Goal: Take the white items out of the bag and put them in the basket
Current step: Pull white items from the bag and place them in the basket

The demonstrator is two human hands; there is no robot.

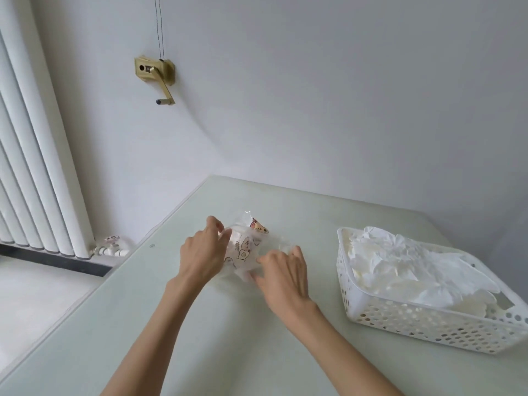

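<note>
Counter [200,324]: pale green, set against a white wall. Basket [400,318]: white, perforated, near the right edge, heaped with white items [400,267]. Bag [245,250]: clear, cartoon-printed, mid-counter toward the far edge. Left hand [200,255]: fingers curled, gripping the bag's left side. Right hand [283,272]: fingers pinched the bag's near right portion.
</note>
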